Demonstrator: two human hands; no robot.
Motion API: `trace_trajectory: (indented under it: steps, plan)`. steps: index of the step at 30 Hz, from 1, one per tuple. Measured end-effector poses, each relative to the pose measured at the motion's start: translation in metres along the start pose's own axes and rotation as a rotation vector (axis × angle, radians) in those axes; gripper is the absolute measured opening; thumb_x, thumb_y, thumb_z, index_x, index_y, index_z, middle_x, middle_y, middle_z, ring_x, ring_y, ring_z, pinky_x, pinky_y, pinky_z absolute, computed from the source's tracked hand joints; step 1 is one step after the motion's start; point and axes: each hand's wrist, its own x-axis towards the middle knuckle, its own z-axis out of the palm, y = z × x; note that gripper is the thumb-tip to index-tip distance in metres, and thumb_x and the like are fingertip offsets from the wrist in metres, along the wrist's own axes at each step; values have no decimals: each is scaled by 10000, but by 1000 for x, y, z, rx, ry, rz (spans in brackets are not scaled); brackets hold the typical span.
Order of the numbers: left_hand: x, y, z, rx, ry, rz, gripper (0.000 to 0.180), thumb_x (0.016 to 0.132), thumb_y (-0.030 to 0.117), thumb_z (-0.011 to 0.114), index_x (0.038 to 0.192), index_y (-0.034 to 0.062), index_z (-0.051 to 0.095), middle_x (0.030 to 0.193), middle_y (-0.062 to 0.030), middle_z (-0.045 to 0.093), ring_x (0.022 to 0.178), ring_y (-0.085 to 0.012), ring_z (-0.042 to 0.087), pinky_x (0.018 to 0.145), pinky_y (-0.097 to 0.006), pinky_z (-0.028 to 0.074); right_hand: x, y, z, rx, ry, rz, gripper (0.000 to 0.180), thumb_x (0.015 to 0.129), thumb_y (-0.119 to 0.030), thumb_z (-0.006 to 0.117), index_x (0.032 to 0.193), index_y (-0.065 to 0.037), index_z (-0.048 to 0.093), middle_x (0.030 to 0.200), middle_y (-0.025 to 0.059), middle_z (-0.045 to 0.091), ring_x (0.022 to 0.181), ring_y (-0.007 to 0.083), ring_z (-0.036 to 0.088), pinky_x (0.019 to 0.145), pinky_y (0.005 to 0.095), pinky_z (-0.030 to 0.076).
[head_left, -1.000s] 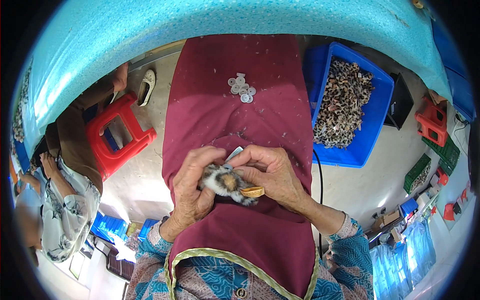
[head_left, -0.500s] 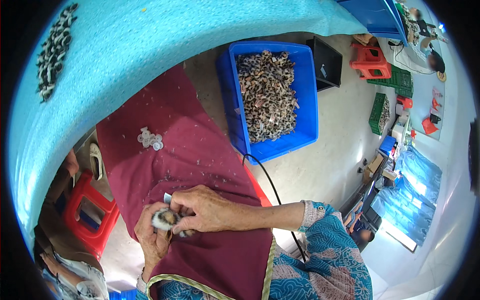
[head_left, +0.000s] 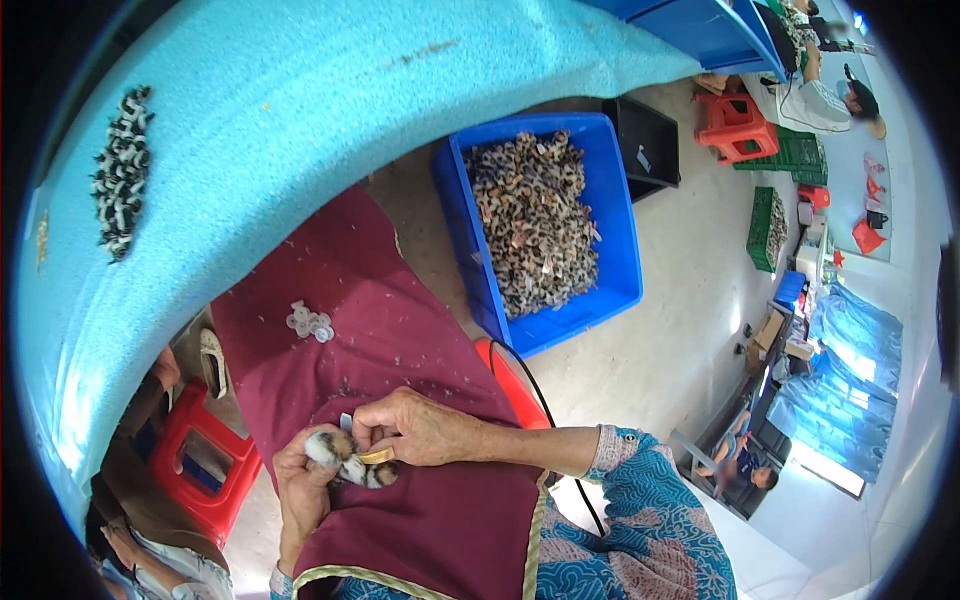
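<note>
My left hand (head_left: 302, 490) is closed around one end of a small furry plush toy (head_left: 368, 472), patched in white, tan and black. A white tag (head_left: 346, 422) sticks up beside it. Against the toy, my right hand (head_left: 425, 428) pinches a slim yellow piece (head_left: 378, 456) whose kind I cannot make out. The fingers of both hands partly cover the toy. Beneath them a maroon apron (head_left: 430, 350) spreads over my lap, and a small heap of translucent white plastic discs (head_left: 310, 322) lies on it.
A blue bin (head_left: 615, 312) full of similar furry pieces (head_left: 535, 225) stands on the floor, a black crate (head_left: 645, 145) beyond it. Black-and-white pieces (head_left: 122, 175) lie on the light-blue table cover (head_left: 330, 110). Red stools (head_left: 205, 460) and a dark cable (head_left: 540, 395) are nearby.
The yellow piece now shows under my right fingers, and more of the toy is visible. The whole view has shifted, so the bin and apron sit lower in it.
</note>
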Motion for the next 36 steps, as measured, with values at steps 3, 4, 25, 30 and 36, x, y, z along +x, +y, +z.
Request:
trace_trajectory:
  steps: [3, 4, 25, 30, 36]
  plan:
    - [8, 10, -3, -248, -63, -183, 282, 675, 25, 697, 935, -48, 615, 844, -75, 631, 776, -164, 603, 749, -268, 491, 6, 8, -8, -332, 108, -212, 101, 729, 52, 512, 808, -10, 504, 662, 115, 571, 620, 266, 595, 560, 356, 439]
    - [14, 23, 0, -315, -160, -275, 332, 636, 7, 718, 942, -62, 610, 900, -79, 629, 792, -172, 609, 797, -285, 494, 9, 6, -16, -334, 128, -257, 128, 730, 62, 463, 825, -20, 493, 675, 108, 550, 649, 305, 574, 578, 379, 428]
    - [60, 46, 47, -29, -353, -46, 178, 765, 38, 667, 925, 43, 591, 854, -25, 598, 812, -132, 585, 738, -257, 471, 39, -211, -175, -1462, 970, -876, 277, 660, 31, 597, 933, -10, 571, 1041, 116, 577, 942, 315, 540, 805, 344, 449]
    - [58, 52, 39, -14, -282, 65, 151, 774, 25, 655, 908, 29, 588, 834, -35, 599, 781, -127, 583, 718, -254, 476, 101, -214, -236, -1711, 1151, -670, 247, 673, 18, 587, 915, -28, 604, 985, 107, 592, 905, 328, 538, 781, 362, 443]
    - [47, 46, 19, -90, -158, 99, 110, 792, 38, 642, 889, 24, 592, 799, -34, 596, 749, -118, 565, 682, -242, 461, 57, -224, -209, -806, 905, -660, 189, 774, -140, 654, 905, -4, 635, 868, 75, 660, 734, 198, 602, 635, 323, 453]
